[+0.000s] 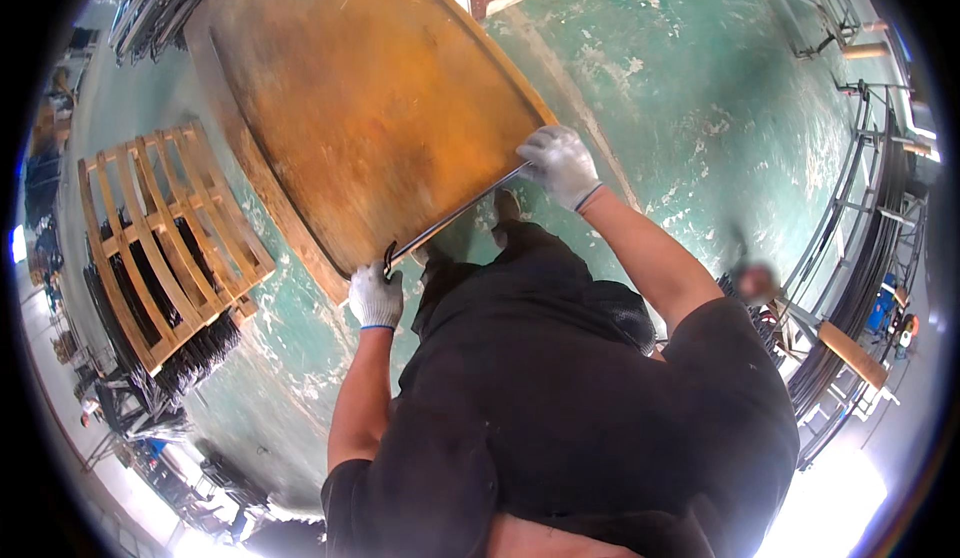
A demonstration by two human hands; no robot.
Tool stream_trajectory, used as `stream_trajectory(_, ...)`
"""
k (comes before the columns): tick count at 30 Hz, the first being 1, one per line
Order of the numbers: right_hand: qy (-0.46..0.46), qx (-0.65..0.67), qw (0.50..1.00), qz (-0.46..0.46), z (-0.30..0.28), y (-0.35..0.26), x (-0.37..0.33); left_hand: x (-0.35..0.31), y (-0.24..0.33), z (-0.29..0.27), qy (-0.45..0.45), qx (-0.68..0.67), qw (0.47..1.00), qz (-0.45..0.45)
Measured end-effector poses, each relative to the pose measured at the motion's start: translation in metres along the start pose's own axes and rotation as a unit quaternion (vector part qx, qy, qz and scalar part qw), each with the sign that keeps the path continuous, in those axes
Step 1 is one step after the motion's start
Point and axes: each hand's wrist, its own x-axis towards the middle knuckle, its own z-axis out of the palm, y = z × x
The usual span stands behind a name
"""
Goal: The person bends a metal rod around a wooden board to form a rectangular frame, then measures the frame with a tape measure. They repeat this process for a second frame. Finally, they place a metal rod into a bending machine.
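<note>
Left hand, right hand: fingers pinching thin rod, frame center. Slack grip might drop it off tabletop.

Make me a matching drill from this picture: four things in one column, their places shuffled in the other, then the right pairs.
Things
1. right hand
2. slatted wooden pallet
3. thin dark rod
4. left hand

Places
A. left of the brown tabletop, apart from it
B. at the near left corner of the tabletop
C. at the near right corner of the tabletop
D. running between two white gloves, along the tabletop's near edge

Right pairs
1-C, 2-A, 3-D, 4-B
</note>
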Motion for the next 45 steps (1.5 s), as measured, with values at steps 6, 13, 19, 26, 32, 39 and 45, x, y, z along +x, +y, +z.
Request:
stream_trajectory(6,0.016,-0.011,0.993,-0.119,0.022,0.013,0.001,0.012,-0.001,-0.004,-0.012,0.073,0.997,-0.018)
stream_trajectory(13,-0.008,-0.008,0.990,-0.142,0.019,0.016,0.004,0.011,0.000,0.001,0.008,0.091,0.996,0.009)
stream_trajectory(19,-0.016,-0.022,0.987,-0.159,0.019,0.022,0.004,0.008,0.002,0.004,0.008,0.083,0.996,0.018)
stream_trajectory(26,-0.011,-0.033,0.987,-0.156,0.026,0.024,0.001,0.010,-0.003,0.012,0.010,0.095,0.995,0.016)
stream_trajectory(32,0.012,-0.059,0.989,-0.135,0.032,0.021,-0.005,0.013,0.003,0.000,0.000,0.103,0.994,0.037)
stream_trajectory(39,0.012,-0.057,0.991,-0.117,0.035,0.024,-0.011,0.023,0.001,-0.006,-0.041,0.141,0.986,0.077)
stream_trajectory(45,0.051,-0.054,0.991,-0.113,0.029,0.030,-0.015,0.025,0.009,-0.008,-0.046,0.140,0.984,0.100)
